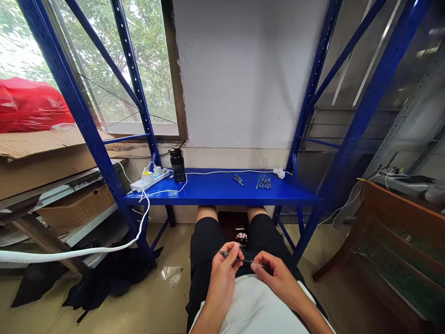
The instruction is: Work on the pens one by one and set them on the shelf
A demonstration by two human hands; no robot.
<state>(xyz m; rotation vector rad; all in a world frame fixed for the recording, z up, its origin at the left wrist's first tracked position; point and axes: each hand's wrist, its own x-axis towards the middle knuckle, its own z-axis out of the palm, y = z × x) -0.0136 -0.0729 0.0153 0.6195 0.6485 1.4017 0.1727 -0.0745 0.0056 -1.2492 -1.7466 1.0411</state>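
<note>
Over my lap, my left hand (pixel 225 268) is closed around a slim dark pen part (pixel 224 253), whose pointed end sticks out past the thumb. A thin dark rod (pixel 247 260) spans the gap between my hands. My right hand (pixel 274 274) pinches its other end, along with a dark piece mostly hidden by the fingers. Whether these pieces are joined I cannot tell. On the blue shelf (pixel 215 190) ahead lie a small group of dark pens (pixel 238 179) and, to its right, a row of several more pens (pixel 263 183).
A black bottle (pixel 178 165) and a white power strip (pixel 150 180) with plugs stand at the shelf's left. A crumpled white item (pixel 278 172) lies at its right back. Between my knees is a dark printed box (pixel 240 235). A white cable (pixel 104 250) crosses at left.
</note>
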